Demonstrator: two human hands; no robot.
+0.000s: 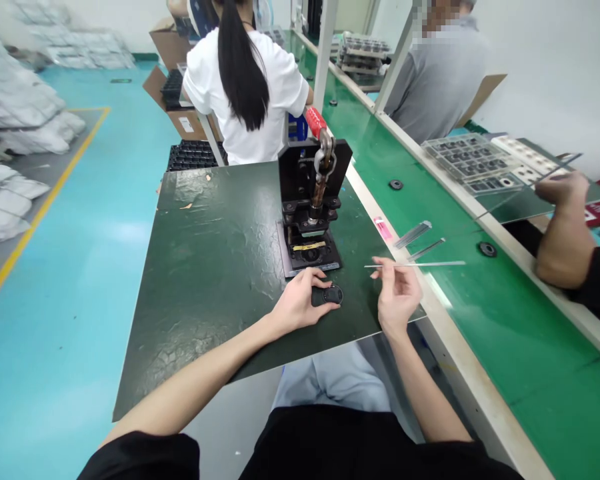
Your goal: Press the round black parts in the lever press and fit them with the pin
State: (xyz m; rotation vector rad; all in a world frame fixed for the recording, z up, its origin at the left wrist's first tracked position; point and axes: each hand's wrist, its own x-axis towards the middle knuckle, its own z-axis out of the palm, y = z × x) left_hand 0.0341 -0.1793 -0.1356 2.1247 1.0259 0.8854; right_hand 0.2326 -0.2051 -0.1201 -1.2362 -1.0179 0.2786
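Note:
My left hand point(300, 300) grips a small black round plastic part point(333, 294) between thumb and fingers, low over the dark green table point(205, 267). In my right hand point(399, 293) a thin pale strip point(440, 263) is pinched between thumb and fingertips, pointing across to the left and right. Just beyond my left hand stands a black toggle press point(313, 207) with a red handle point(316, 123). A yellow strip point(309, 246) lies across its base. Two bundles of thin strips point(413, 235) lie on the right, by the conveyor's edge.
A green conveyor belt point(480, 300) runs along the right, carrying several black round parts point(487, 249). A pink label point(383, 228) sits on its pale rail. Clear trays point(473, 160) stand across the belt, near another person's arm point(565, 233). A person in white point(250, 80) sits ahead.

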